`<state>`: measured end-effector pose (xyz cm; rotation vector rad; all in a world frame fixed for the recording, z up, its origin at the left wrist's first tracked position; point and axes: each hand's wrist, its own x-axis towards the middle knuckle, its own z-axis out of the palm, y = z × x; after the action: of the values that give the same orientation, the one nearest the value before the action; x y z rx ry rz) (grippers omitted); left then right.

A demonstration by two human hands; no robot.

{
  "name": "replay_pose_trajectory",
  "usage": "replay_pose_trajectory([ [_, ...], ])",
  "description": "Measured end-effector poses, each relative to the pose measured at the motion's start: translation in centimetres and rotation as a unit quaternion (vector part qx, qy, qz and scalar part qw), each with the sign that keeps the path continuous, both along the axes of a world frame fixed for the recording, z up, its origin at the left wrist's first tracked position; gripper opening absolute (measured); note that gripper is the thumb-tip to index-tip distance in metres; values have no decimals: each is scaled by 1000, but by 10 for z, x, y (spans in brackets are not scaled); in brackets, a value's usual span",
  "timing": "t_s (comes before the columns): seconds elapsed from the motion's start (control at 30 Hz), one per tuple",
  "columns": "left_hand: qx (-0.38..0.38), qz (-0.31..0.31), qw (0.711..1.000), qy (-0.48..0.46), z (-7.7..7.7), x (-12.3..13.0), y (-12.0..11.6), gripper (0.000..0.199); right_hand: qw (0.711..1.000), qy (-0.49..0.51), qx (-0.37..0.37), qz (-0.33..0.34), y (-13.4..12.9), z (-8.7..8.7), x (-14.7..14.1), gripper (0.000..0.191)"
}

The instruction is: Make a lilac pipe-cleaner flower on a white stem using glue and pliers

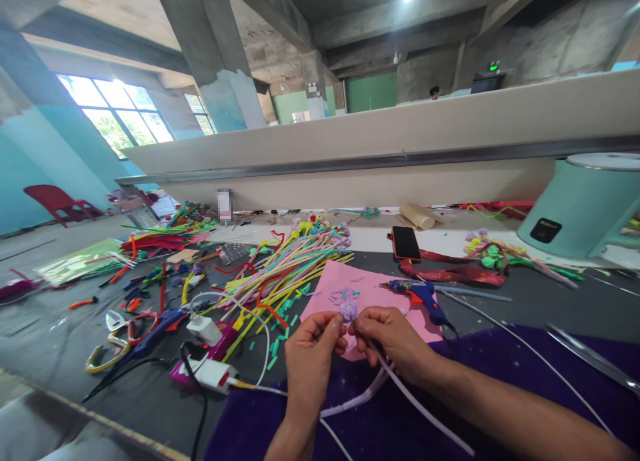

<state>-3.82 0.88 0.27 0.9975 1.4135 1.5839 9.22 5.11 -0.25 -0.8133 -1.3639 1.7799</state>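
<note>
Both my hands meet over a pink sheet (325, 294) at the lower middle. A small light purple flower piece (349, 311) is pinched between them. My left hand (316, 344) has thumb and fingers closed on its left side. My right hand (387, 337) closes on its right side, where pale purple stems (425, 407) trail down toward me. Small purple cut bits (343, 294) lie on the sheet just beyond the fingers. A blue glue gun (420, 297) rests at the sheet's right edge, its nozzle pointing left.
Left of my hands lie pipe cleaners (280, 267), green bits, pliers (117, 351), and a power strip (210, 371) with cables. A phone (406, 243) with a red strap lies beyond the glue gun. A teal container (575, 204) stands at right; tweezers (595, 361) lie on purple cloth (500, 381).
</note>
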Motion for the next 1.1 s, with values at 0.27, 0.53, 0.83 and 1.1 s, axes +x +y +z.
replay_pose_trajectory([
  [0.27,4,-7,1000,5,1,-1,-1,21,1000,10,-17,6,1,1,1,20],
  [0.53,48,29,989,-137,8,-4,1,30,992,96,-67,50,3,2,4,26],
  [0.83,-19,-200,941,-271,12,-2,-4,39,985,117,-65,110,1,1,5,28],
  [1.1,4,-131,966,-223,13,13,-5,50,976,154,-59,143,1,-1,4,33],
])
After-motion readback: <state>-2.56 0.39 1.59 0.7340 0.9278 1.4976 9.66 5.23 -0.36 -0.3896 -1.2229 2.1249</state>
